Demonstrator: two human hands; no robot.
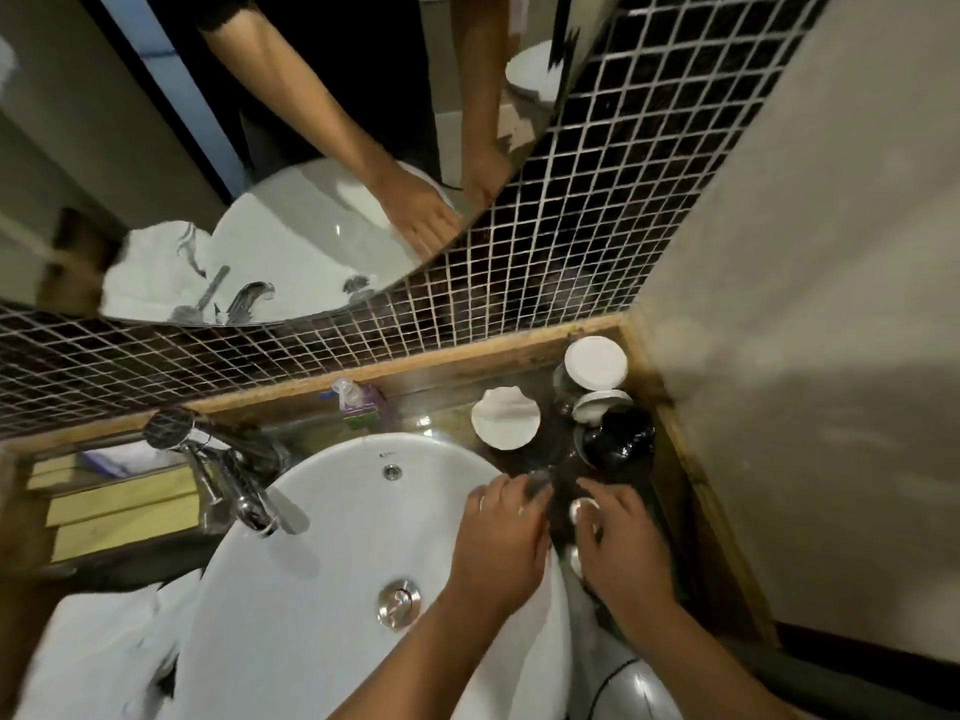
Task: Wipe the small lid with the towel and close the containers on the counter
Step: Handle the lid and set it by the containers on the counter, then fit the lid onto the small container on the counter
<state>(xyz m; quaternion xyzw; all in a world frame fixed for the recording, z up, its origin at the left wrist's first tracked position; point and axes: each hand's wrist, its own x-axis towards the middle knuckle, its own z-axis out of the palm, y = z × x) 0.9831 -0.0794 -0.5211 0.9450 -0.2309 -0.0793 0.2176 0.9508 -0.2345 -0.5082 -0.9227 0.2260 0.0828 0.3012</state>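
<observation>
My left hand (498,532) reaches over the basin's right rim, its fingertips closed on a small clear jar (537,483) on the dark counter (558,423). My right hand (623,543) is just beside it and pinches a small white lid (584,508) close to that jar. Behind them stand a dark open container (618,440), a tilted white lid (602,402), a jar capped in white (596,363) and a round white lid (505,418) lying flat. A white towel (104,657) lies at the lower left. Another white piece (574,559) shows under my right palm.
The white basin (322,511) fills the middle, with a chrome tap (228,475) at its left. A small soap bottle (358,402) stands at the back ledge. The mirror (311,148) and a dark tiled wall (597,226) rise behind; a plain wall (805,356) closes the right.
</observation>
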